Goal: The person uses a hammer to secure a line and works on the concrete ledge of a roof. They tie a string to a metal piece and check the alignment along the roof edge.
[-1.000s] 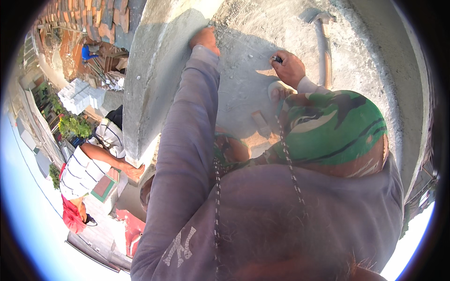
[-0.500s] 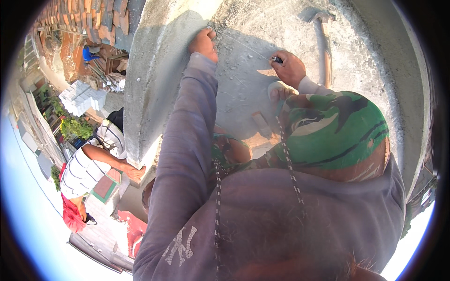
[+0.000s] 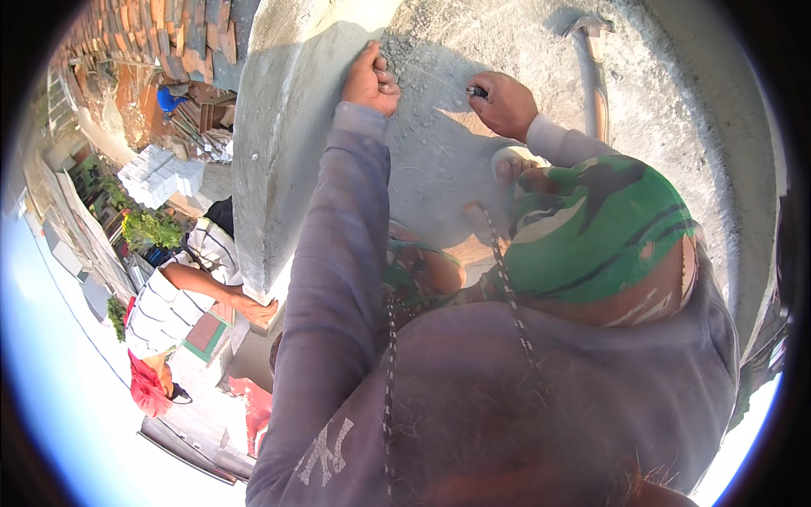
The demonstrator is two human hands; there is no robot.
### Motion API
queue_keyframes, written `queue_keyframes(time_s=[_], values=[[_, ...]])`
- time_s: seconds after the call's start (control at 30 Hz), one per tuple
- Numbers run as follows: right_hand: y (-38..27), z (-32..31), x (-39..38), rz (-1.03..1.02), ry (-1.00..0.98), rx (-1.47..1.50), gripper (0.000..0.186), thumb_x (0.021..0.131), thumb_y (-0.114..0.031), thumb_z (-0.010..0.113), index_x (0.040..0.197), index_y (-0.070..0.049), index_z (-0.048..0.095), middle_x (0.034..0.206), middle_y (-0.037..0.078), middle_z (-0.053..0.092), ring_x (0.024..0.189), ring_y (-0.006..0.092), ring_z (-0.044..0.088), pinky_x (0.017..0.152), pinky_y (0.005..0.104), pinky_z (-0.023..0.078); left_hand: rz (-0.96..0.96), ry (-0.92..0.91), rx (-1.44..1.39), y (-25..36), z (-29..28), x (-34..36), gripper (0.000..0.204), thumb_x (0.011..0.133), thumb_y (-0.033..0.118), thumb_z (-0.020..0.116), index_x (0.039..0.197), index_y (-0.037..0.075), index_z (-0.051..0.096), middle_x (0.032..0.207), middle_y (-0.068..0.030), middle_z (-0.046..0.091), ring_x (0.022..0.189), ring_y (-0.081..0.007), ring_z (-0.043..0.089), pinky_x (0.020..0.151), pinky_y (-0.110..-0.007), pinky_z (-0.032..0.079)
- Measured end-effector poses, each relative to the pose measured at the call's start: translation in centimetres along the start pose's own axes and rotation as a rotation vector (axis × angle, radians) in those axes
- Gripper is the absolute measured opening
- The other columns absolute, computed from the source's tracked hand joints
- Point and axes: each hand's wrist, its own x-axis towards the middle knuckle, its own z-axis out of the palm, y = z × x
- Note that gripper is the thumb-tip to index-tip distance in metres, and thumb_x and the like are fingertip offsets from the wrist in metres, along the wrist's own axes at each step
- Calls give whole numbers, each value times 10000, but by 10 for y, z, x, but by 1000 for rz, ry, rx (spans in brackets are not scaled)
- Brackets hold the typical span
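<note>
My left hand is beside the concrete wall with its fingers curled; whether anything is in them is hidden. My right hand grips a small black object. A thin pale line stretches leftward from that object toward the area by my left hand. Loose pieces of thread lie on the gritty concrete surface below. A claw hammer lies to the right of my right hand. My foot and camouflage-clad knee are under and beside my right arm.
The concrete wall runs along my left. Beyond it a co-worker in striped shirt and red headwear has a hand at its lower end. Farther off are roof tiles, stacked white blocks and a blue object.
My right hand has moved left and up with the black object. My left hand has turned, fingers curled and more visible. The view has shifted slightly.
</note>
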Motion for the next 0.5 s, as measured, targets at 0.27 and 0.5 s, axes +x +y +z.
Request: queue_keyframes(time_s=[0.27,0.5], values=[[-8,6,10,-28,-25,31,216,894,-241,629,993,-74,725,996,147,724,985,382,685,858,465,547,-27,5,47,3,-1,-4,183,1041,371,696,1146,235,634,864,99,535,613,-27,410,538,-228,328],[-6,12,16,-33,18,-16,202,895,-229,621,981,-75,720,1005,157,726,971,387,689,853,478,548,-20,-21,41,3,-6,-2,231,1046,337,687,1227,235,588,943,70,587,652,-39,450,556,-236,345]])
